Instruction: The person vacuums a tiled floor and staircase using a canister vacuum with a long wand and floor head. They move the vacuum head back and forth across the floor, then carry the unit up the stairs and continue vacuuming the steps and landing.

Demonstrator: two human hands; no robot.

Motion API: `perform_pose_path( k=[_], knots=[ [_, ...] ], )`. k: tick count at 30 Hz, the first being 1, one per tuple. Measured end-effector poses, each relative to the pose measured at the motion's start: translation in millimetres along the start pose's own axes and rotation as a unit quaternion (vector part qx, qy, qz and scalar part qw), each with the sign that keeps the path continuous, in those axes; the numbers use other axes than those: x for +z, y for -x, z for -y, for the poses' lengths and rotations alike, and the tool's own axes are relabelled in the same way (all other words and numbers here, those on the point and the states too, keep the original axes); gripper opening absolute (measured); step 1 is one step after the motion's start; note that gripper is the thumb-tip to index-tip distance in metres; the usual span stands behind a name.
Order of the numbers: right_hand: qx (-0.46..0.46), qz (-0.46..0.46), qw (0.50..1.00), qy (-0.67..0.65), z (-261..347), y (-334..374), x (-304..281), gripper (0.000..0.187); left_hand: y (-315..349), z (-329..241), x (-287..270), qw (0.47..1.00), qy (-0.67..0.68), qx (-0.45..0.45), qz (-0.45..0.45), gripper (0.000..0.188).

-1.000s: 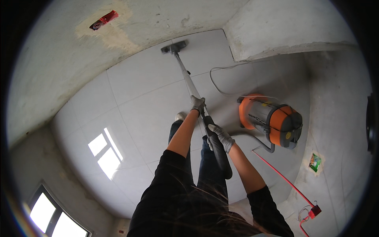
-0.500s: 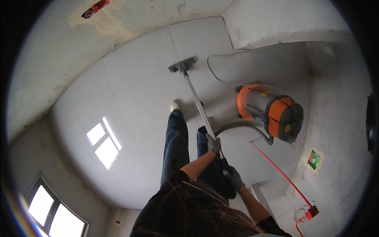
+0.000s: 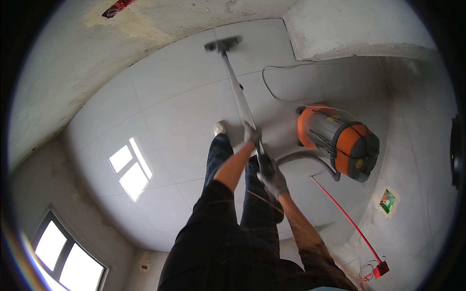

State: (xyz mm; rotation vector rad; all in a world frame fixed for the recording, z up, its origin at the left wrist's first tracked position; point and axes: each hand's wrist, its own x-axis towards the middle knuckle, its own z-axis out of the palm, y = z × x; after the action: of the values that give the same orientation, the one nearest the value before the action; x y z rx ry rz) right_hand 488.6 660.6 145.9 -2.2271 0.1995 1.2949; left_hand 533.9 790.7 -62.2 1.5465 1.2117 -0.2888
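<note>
Both my hands wear grey gloves and hold a vacuum cleaner wand (image 3: 238, 87) that reaches forward from my body. My left hand (image 3: 252, 133) is closed around the metal tube ahead of me. Lower down, my right hand (image 3: 273, 180) grips the dark handle (image 3: 264, 164) at the wand's near end. A wide dark floor head (image 3: 222, 44) at the far end rests on the grey tiles, close to the far wall. From the handle a grey hose (image 3: 310, 156) curves right to an orange and grey drum vacuum cleaner (image 3: 340, 140) on the floor.
A pale cable (image 3: 272, 89) loops over the tiled floor (image 3: 170, 121) behind the vacuum cleaner. Red conduit (image 3: 347, 218) runs to a red box (image 3: 381, 269) at the lower right. Bare walls (image 3: 63, 63) surround the floor, with a window (image 3: 68, 254) at lower left.
The floor head has slid forward, toward the far wall. Both my hands have moved forward with the wand, and my arms are stretched out further. The vacuum cleaner appears slightly lower right in view.
</note>
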Motion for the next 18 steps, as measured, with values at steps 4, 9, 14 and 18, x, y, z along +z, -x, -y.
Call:
perform_pose_path(
  k=[4,9,14,18],
  knots=[
    [-0.027,0.009,0.999,-0.022,65.4,-76.8,13.7,0.084,-109.5,-39.6,-17.7,0.995,0.043,-0.090,-0.001,0.051],
    [-0.058,0.012,0.997,0.046,20.7,-55.8,12.9,0.090,-70.0,16.6,4.9,1.000,-0.001,-0.010,-0.018,0.049],
    [-0.075,0.043,0.993,0.084,-111.8,90.7,-6.8,0.098,130.9,107.7,54.1,0.997,-0.021,-0.065,0.033,0.077],
    [-0.047,0.086,0.985,0.143,-189.3,187.5,-22.9,0.099,267.7,134.9,66.7,0.989,-0.079,-0.081,0.095,0.094]
  ],
)
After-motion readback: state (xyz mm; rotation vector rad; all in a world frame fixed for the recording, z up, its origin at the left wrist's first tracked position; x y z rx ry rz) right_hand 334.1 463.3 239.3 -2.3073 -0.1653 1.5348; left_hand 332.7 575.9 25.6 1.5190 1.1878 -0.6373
